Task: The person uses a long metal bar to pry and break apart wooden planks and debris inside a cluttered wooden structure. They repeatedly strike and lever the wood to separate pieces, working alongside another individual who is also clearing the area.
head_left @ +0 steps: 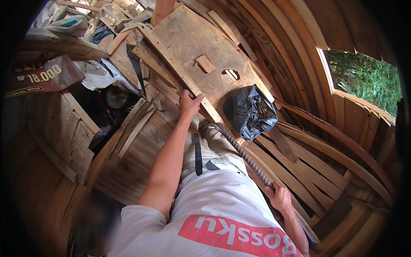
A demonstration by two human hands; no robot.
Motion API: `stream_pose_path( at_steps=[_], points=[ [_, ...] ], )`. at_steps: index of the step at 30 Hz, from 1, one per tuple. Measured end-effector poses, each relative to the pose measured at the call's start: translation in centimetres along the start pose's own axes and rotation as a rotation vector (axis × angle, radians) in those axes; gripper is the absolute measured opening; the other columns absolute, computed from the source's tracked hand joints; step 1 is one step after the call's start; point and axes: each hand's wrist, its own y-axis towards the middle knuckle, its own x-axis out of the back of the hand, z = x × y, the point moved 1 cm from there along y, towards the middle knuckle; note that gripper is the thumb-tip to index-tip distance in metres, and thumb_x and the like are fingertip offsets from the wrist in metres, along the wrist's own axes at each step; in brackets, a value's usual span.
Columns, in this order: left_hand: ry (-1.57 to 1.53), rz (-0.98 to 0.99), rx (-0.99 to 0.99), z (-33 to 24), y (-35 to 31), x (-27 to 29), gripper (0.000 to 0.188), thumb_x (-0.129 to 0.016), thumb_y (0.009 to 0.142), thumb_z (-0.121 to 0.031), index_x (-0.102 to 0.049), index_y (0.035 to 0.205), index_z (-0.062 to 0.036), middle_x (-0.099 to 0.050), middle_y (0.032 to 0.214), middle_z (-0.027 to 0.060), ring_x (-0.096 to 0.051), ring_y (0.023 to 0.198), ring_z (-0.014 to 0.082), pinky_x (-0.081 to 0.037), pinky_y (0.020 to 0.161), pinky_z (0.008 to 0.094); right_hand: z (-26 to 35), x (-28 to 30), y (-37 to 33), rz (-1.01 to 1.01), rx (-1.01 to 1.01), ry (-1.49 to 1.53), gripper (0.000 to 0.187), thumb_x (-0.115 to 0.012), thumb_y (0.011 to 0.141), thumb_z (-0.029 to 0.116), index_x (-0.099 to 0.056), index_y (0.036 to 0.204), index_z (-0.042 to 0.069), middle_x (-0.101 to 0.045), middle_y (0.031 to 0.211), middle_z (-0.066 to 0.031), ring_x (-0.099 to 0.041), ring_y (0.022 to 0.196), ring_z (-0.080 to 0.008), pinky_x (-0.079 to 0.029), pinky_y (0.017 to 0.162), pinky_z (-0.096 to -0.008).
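In left hand [190, 106], wooden strip [175, 68], and in right hand [280, 197], ribbed bar [245, 156]

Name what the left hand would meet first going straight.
First the long wooden strip, which the left hand grips; beyond, probably the small wooden block on the board, though depth is unclear.

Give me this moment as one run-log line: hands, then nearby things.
left hand: holding wooden batten | right hand: gripping ribbed metal rod | nearby: black plastic bag, small wood block on worn board
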Motion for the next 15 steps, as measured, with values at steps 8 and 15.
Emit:
stream_pose_path(
  at_steps=[8, 15],
  points=[
    [0.086, -0.008, 0.122, -2.6, -0.4, 0.1, 0.051, -0.079, 0.078, -0.024, -0.048, 0.108, 0.0021, -0.062, 0.098, 0.0165, -0.065, 0.078, 0.0251, -0.059, 0.062, 0.0368, -1.1, -0.6, 0.3, -0.064, 0.069, 0.035, 0.043, -0.058, 0.09, 0.038, -0.062, 0.11, 0.0, -0.066, 0.089, -0.0276, -0.065, 0.088, -0.0423, -0.05, 0.08, -0.0497],
    [0.59, -0.59, -0.066, -7.8, 4.4, -0.5, 0.091, -0.067, 0.083, -0.033, -0.014, 0.15, -0.0032, -0.026, 0.151, 0.0223, -0.025, 0.14, 0.0363, -0.024, 0.113, 0.0506, -1.7, -3.7, 0.5, -0.104, 0.135, 0.04, 0.033, -0.056, 0.092, 0.033, -0.058, 0.1, 0.0, -0.064, 0.071, -0.0261, -0.066, 0.069, -0.0431, -0.051, 0.063, -0.0513]
  ],
)
